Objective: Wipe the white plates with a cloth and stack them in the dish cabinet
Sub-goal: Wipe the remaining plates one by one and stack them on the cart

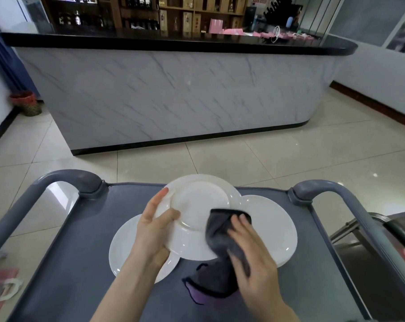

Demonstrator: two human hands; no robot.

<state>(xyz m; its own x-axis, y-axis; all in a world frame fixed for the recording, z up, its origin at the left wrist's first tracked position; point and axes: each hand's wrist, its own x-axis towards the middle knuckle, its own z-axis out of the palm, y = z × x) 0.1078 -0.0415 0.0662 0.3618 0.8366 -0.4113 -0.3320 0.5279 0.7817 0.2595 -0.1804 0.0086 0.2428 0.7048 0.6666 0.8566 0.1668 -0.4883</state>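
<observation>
Head view, looking down at two bare hands working over a grey service cart. The left hand grips a white plate by its left rim, thumb on top and fingers curled beneath, tilting it up off the cart. The right hand is closed around a dark grey cloth, pressing it against the plate's right rim; the loose end of the cloth hangs down to the cart top. Beneath the held plate lie two more white plates, a left plate and a right plate, both flat on the cart's tray surface. Rounded grey handles rise at the cart's far corners, a left handle and a right handle. Beyond the cart is pale tiled floor, then a long counter with a white marble-patterned front and a black top. Behind it, wooden shelves hold bottles and boxes. A small basket stands against the wall at far left.
</observation>
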